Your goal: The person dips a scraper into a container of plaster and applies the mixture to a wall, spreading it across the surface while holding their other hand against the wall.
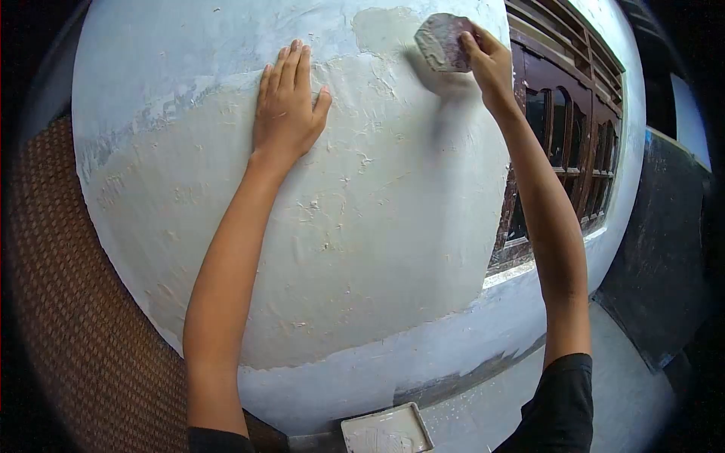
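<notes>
My left hand (287, 113) lies flat against the wall, fingers stretched upward and the thumb apart. Under and around it spreads a broad patch of whitish putty (362, 226), with small ridges and crumbs on its surface. At the upper right, my right hand (488, 64) grips a flat, many-sided putty scraper (444, 44) by its right edge. The scraper's reddish-purple face is smeared with putty, and its shadow falls on the wall below it. Bare bluish-white paint (189, 45) shows above the patch.
A brown wooden window (563, 128) with slats above it is set in the wall at right. Below, a tray (385, 432) holding putty stands on the grey floor (483, 415). Woven matting (83, 302) lines the left side, and a dark panel (657, 249) stands far right.
</notes>
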`<state>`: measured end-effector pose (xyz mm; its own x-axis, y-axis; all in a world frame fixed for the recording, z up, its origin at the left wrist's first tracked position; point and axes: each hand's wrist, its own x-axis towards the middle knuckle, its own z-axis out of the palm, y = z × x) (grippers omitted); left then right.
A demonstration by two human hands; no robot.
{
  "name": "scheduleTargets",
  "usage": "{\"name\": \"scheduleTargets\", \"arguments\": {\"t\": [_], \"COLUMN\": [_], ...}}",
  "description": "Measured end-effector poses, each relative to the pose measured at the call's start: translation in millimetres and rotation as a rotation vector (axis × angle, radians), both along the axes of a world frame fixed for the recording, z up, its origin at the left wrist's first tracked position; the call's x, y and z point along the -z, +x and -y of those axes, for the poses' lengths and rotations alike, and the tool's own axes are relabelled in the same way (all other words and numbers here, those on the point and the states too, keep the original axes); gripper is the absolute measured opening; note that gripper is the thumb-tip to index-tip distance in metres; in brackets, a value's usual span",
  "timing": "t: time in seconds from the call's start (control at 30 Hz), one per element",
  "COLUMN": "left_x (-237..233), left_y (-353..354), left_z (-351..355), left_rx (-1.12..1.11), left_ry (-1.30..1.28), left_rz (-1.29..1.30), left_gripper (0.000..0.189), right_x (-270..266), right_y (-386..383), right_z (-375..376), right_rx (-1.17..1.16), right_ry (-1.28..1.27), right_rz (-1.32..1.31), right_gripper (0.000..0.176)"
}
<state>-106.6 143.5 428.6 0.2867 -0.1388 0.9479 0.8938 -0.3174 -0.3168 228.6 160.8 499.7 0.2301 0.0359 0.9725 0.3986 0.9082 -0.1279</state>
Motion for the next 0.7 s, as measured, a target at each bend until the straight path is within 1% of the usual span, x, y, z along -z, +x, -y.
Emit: {"name": "scheduleTargets", "arguments": {"t": [0.03,0.07,0.13,0.17,0.2,0.27,0.3,0.33,0.4,0.43,0.5,0.53,0.6,0.63,0.67,0.7], "left_x": [0.0,0.0,0.2,0.7,1.3,1.6,1.6,1.8,2.0,2.0,2.1,2.6,2.7,3.6,4.9,6.3], "left_y": [-1.3,-1.8,-2.2,-2.8,-2.9,-3.5,-2.9,-2.2,-1.1,-0.9,-0.2,0.5,0.3,0.4,0.9,1.5], "left_z": [0.1,0.8,2.1,2.1,2.1,1.7,0.9,0.1,-0.1,0.0,0.6,0.9,1.2,1.2,0.7,0.2], "left_rx": [0.006,0.003,0.008,0.006,0.009,0.011,0.0,-0.011,-0.006,-0.001,-0.001,0.003,0.004,0.006,0.005,0.0], "left_ry": [0.001,0.0,-0.013,-0.014,-0.008,0.0,0.001,0.001,0.0,-0.001,-0.003,-0.007,-0.009,-0.015,-0.017,-0.015], "left_rz": [-0.008,-0.008,-0.011,-0.009,-0.015,-0.02,-0.017,-0.016,-0.012,-0.007,-0.004,-0.001,0.0,-0.001,0.0,0.0], "left_gripper": [0.065,0.065,0.064,0.064,0.064,0.064,0.064,0.064,0.064,0.064,0.064,0.064,0.064,0.064,0.064,0.064], "right_x": [-4.2,-6.2,-8.7,-7.5,-5.0,-0.9,0.4,2.6,-0.1,-0.5,0.2,3.1,6.8,2.7,-0.8,-3.6], "right_y": [-1.5,-0.6,4.8,3.8,0.4,-5.5,-5.4,-7.1,-1.1,2.6,0.8,-2.4,-5.4,4.6,9.8,14.6], "right_z": [-5.0,-8.9,-13.6,-7.3,-3.2,2.3,-2.7,-5.5,-8.6,-9.4,1.3,2.4,-3.3,-13.1,-12.7,-12.5], "right_rx": [-0.012,-0.015,0.062,-0.025,-0.026,-0.132,0.01,0.056,0.135,0.135,0.049,0.048,0.238,-0.037,-0.038,-0.014], "right_ry": [-0.063,-0.064,-0.044,-0.101,-0.101,-0.05,0.001,0.024,-0.022,-0.022,-0.041,-0.041,0.057,0.007,0.005,-0.005], "right_rz": [0.059,0.059,0.051,-0.049,-0.046,-0.103,-0.006,0.074,-0.051,-0.051,-0.189,-0.19,0.096,0.083,0.084,-0.038], "right_gripper": [0.036,0.036,0.036,0.036,0.036,0.035,0.034,0.034,0.035,0.035,0.036,0.036,0.034,0.033,0.033,0.033]}}
